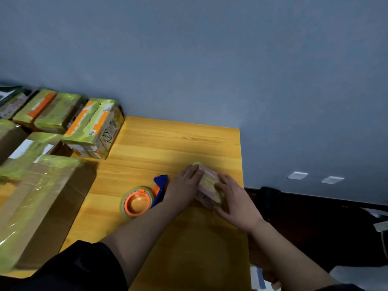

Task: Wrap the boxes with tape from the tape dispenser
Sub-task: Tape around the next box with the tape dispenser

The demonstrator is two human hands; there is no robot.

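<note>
Boxes [33, 164] already carrying greenish tape are crowding the far left of the wooden table [168, 143]; we are reading them as finished work, with a large brown carton [42, 208] nearest us and a printed orange-and-green box [94, 129] standing toward the wall. Moving right, we are meeting the tape dispenser [142, 196], which is lying on the table untouched, its orange-hubbed roll toward us and its blue handle pointing away, just beside our left wrist. Next, our left hand [184, 185] is lying flat, fingers extended and together, against the left face of the small box [207, 185]. This box, pink and yellowish under tape, is sitting near the table's right edge, between both palms. Our right hand [233, 198] is pressing on its right side, fingers slightly spread; neither hand is pinching anything, and whether a loose tape end is lying beneath them we cannot tell.

We are judging the step in hand as smoothing applied tape down onto the small box. The next move is probably calling for one hand to steady the box while the other is reaching left for the dispenser, or for setting the box aside with the others if its wrapping is complete.
</note>
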